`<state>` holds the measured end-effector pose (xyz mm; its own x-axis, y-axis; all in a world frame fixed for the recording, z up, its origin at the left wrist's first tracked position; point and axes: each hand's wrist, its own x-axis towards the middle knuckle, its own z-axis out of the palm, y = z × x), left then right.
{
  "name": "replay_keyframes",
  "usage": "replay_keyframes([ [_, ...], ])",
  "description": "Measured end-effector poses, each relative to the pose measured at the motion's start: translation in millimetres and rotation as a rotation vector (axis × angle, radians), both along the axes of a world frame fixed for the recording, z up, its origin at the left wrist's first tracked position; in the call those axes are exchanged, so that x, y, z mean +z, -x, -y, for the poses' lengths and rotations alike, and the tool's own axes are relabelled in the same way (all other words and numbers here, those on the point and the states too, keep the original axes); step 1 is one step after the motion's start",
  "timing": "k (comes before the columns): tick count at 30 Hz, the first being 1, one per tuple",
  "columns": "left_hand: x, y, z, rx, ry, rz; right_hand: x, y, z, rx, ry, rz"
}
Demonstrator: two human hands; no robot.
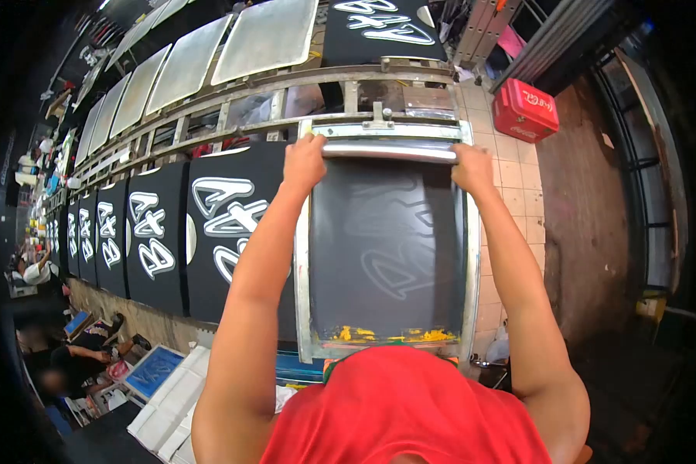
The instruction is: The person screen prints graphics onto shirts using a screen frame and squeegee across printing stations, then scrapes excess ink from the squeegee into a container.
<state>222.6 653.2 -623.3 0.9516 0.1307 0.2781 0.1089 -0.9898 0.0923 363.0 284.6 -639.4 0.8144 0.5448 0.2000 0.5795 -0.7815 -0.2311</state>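
A screen-printing frame lies in front of me over the printing table. Its dark mesh shows faint lettering, with yellow smears along the near end. Across the far end of the mesh sits a shiny metal squeegee. My left hand is closed around the squeegee's left end, beside the frame's left rail. My right hand, slightly blurred, grips the opposite end near the right rail. What lies beneath the mesh is hidden.
Black shirts with white lettering line the table to the left. Pale flat boards stand in a row beyond wooden rails. A red cooler box is on the tiled floor at right. People sit at lower left near a blue screen.
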Motion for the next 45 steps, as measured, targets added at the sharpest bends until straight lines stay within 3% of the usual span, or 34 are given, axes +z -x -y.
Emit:
replay_keyframes([
  [1, -4.6, -10.7, 3.0, 0.087, -0.064, -0.248, -3.6, -8.6, -6.1, -0.008, -0.001, -0.002],
  [4, 1.9, -26.3, 0.1, 0.102, 0.055, -0.203, -6.0, -34.2, -15.2, -0.041, 0.195, -0.151],
  [13, 21.3, -14.9, -30.2, 0.054, 0.241, -0.248, -6.3, -50.6, -11.9, 0.001, 0.096, -0.283],
  [23, 48.1, -34.8, -10.8, -0.003, 0.102, -0.409, 12.6, -61.3, -15.0, 0.058, 0.084, -0.349],
  [26, 37.0, -46.9, -13.2, -0.042, 0.03, -0.417, 7.8, -70.6, -19.4, 0.104, 0.133, -0.29],
  [28, 31.6, -54.4, -12.5, -0.032, -0.024, -0.481, 12.4, -73.7, -26.8, 0.05, 0.345, -0.449],
  [32, 4.4, -55.2, -17.9, -0.012, -0.139, -0.541, 15.2, -55.9, -26.4, 0.027, 0.318, -0.425],
  [34, 6.5, -33.9, -10.5, -0.036, -0.145, -0.535, 3.8, -45.4, -20.0, 0.017, 0.361, -0.436],
  [38, 0.5, 48.9, 12.5, -0.09, -0.066, -0.446, 5.9, 35.1, 15.4, 0.0, 0.207, -0.465],
  [43, 3.1, 217.4, 80.6, -0.114, 0.038, -0.491, -22.6, 202.3, 93.0, 0.075, 0.072, -0.285],
  [45, 0.1, 288.2, 113.4, -0.059, 0.084, -0.54, -24.6, 282.7, 124.9, 0.036, 0.036, -0.351],
])
